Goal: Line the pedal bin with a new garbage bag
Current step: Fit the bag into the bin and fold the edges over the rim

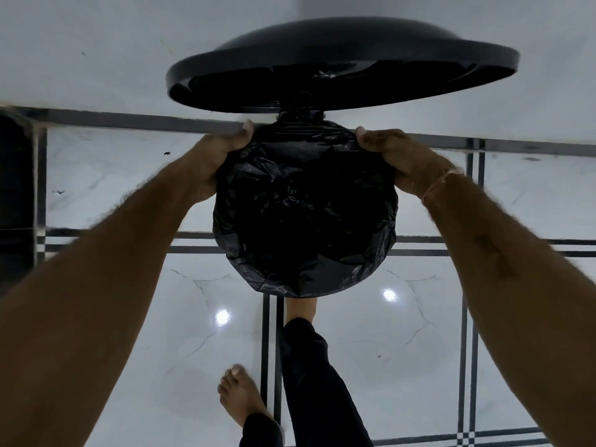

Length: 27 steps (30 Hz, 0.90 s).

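I look straight down into a round pedal bin whose mouth is covered by a black garbage bag (304, 214), its edge folded over the rim all round. The bin's black lid (342, 64) stands raised behind it. My left hand (222, 153) grips the bag's edge at the rim's far left. My right hand (392, 153) grips it at the far right. One foot (300, 306) reaches under the near side of the bin, where the pedal is hidden. The bin's body is hidden by the bag.
The bin stands on a glossy white marble floor (371, 343) with dark inlay stripes, against a pale wall (96, 43). My other bare foot (240, 393) stands on the floor nearer me. A dark object (16, 175) sits at the left edge.
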Each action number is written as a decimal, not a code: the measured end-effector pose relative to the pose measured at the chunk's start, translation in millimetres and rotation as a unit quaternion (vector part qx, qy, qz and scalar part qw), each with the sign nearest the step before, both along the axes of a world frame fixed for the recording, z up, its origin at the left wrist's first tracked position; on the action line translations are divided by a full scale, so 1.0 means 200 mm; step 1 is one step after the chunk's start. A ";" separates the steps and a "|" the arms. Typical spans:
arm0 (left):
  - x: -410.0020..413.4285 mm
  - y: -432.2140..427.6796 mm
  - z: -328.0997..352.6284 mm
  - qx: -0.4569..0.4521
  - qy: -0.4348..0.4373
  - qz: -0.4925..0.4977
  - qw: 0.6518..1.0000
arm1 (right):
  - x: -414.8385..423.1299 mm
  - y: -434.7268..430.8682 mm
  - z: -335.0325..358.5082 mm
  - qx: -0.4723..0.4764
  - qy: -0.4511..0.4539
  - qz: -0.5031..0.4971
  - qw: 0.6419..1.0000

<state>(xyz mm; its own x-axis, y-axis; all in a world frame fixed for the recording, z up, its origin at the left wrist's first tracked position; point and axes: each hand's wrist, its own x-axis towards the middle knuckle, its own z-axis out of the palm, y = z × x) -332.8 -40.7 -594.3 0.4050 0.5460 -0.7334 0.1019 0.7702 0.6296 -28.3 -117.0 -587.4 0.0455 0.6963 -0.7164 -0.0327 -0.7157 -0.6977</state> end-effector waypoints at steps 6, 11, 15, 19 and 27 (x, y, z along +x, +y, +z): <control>0.07 -0.04 -0.04 0.046 0.040 0.036 0.998 | 0.01 0.04 0.00 0.005 -0.010 0.028 1.000; 0.00 -0.11 -0.01 0.039 0.035 0.106 0.993 | 0.01 -0.01 -0.03 0.020 -0.008 -0.042 0.999; -0.08 -0.19 -0.01 -0.019 0.028 0.098 0.995 | -0.01 -0.05 0.01 0.017 -0.005 -0.069 0.997; -0.07 -0.17 -0.03 -0.046 0.041 0.113 0.992 | -0.02 -0.05 0.02 0.011 -0.023 -0.062 0.998; -0.25 -0.22 -0.16 -0.015 -0.030 -0.001 0.999 | -0.03 -0.06 0.03 0.008 -0.041 -0.090 0.995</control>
<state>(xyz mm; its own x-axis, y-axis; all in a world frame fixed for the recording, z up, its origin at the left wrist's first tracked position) -383.2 -83.9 -625.8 0.4503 0.5230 -0.7237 0.0667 0.7885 0.6114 -35.2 -128.9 -581.8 0.2286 0.6827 -0.6940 -0.1008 -0.6925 -0.7144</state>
